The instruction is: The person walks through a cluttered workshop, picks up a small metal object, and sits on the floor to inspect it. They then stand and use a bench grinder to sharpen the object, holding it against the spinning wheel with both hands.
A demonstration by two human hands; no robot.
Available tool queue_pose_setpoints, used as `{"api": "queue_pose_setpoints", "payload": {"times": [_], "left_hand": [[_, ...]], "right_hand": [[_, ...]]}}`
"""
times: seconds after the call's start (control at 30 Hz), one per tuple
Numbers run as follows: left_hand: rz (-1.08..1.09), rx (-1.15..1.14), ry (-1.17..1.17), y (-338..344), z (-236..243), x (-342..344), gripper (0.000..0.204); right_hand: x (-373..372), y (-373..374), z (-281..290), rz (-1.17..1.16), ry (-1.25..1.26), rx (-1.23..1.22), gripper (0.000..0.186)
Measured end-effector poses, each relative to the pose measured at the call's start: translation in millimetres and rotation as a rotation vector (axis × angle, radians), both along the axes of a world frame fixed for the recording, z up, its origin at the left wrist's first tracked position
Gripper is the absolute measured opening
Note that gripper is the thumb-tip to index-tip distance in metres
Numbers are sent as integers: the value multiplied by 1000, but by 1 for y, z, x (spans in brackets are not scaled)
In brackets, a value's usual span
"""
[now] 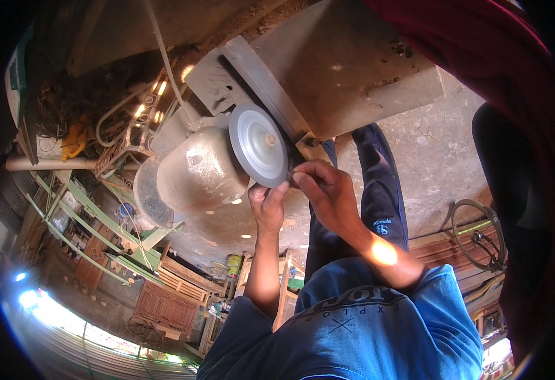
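Note:
A grey disc-shaped grinding wheel [245, 145] sits on the shaft of a rounded, worn metal motor [204, 168]. My left hand [268, 206] is at the wheel's lower edge, thumb and fingertips pinched together. Close on its right, my right hand [329, 189] is closed too, thumb against forefinger, near the same rim. Between the fingertips of both hands is something small and dark, too little of it showing to name. Whether it touches the wheel I cannot tell.
A long metal bar [268, 85] runs behind the wheel, next to a broad flat board [353, 69]. Green metal framework [100, 221] stands at left. A spoked wheel rim [478, 234] leans at right. Dark red cloth [473, 50] hangs at upper right.

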State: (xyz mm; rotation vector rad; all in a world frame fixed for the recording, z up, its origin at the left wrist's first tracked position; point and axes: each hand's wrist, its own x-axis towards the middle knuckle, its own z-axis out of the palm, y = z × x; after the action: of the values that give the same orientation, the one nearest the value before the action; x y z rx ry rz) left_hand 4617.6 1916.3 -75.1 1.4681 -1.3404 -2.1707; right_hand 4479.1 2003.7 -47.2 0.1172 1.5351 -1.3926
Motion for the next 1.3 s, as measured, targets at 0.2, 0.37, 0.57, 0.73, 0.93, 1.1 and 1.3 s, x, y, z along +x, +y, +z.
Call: {"api": "queue_pose_setpoints", "payload": {"times": [0.2, 0.37, 0.57, 0.73, 0.93, 1.1, 1.3], "left_hand": [[8, 17, 30, 1, -1, 2, 41], [2, -4, 16, 0, -4, 4, 39], [16, -22, 38, 2, -7, 7, 38], [25, -8, 36, 1, -7, 7, 38], [38, 3, 43, 1, -6, 5, 38], [50, 1, 17, 2, -7, 6, 38], [54, -1, 47, 2, -10, 8, 38]], "right_hand": [[1, 1, -1, 48, -8, 39, 14], [1, -1, -1, 15, 27, 16, 14], [1, 0, 0, 9, 39, 1, 13], [1, 0, -1, 30, 39, 9, 13], [1, 1, -1, 32, 63, 3, 13], [1, 0, -1, 20, 50, 2, 13], [2, 1, -3, 43, 46, 16, 13]]}}
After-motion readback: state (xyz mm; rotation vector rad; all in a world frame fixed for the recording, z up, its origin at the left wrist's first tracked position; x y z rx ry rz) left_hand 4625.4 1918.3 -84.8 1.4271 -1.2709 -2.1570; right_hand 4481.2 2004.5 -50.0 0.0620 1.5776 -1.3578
